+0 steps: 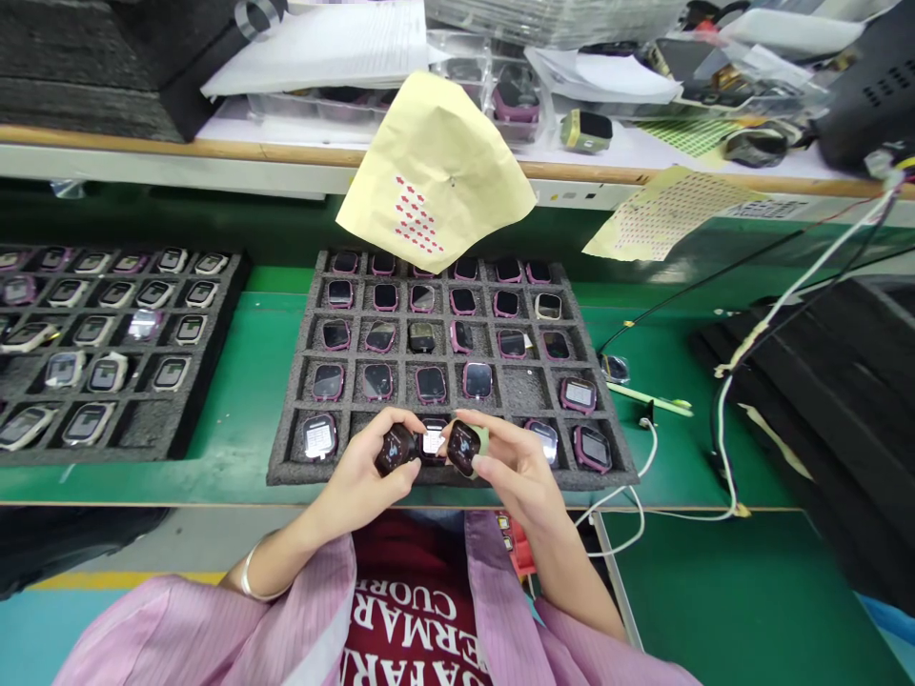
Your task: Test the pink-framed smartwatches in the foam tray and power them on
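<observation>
My left hand (378,462) is closed around a dark smartwatch case (396,449) with a lit display. Between the fingers of my right hand (511,462) is a second smartwatch case (464,448), light green at its side, its display also lit. Both are held over the front row of a black foam tray (525,389). Behind and between them, a watch with a white lit screen (433,438) sits in a compartment. Most other compartments hold watch cases with purple frames, such as the lit one (318,436) at front left.
Another foam tray (147,429) of mostly pale watch cases stands at left. A yellow paper sheet (447,162) hangs from the shelf over the main tray's back. At right are a white cable (729,410), a light green stick (654,398) and stacked black foam (822,381).
</observation>
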Demonstrator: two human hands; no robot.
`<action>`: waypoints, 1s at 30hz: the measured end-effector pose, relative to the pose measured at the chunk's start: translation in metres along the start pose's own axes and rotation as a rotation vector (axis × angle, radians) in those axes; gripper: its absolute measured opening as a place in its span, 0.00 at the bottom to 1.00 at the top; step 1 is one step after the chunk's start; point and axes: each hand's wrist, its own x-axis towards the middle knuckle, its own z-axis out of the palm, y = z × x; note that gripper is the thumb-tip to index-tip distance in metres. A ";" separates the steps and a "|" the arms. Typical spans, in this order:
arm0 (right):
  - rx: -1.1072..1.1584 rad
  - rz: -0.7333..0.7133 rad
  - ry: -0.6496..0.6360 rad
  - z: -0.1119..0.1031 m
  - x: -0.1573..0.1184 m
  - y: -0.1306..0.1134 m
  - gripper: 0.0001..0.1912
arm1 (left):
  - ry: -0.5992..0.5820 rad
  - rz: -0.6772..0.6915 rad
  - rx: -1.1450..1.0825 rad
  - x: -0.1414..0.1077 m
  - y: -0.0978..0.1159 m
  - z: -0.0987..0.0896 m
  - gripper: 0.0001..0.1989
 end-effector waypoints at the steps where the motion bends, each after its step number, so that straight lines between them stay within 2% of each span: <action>1: -0.002 -0.003 0.001 0.000 0.000 0.000 0.21 | -0.001 0.000 0.002 0.000 0.001 0.000 0.13; 11: -0.024 0.002 -0.011 0.003 -0.002 -0.004 0.23 | 0.010 0.052 0.035 -0.001 0.006 0.001 0.12; 18: 0.005 0.004 -0.058 0.003 -0.001 -0.003 0.22 | -0.006 0.004 0.020 0.000 0.000 0.001 0.14; 23: -0.063 0.023 -0.025 0.001 0.000 0.000 0.22 | -0.017 0.002 0.063 0.001 -0.001 0.000 0.11; 30: -0.095 0.038 0.011 -0.001 0.000 0.002 0.22 | 0.016 0.005 0.029 0.003 0.000 0.000 0.11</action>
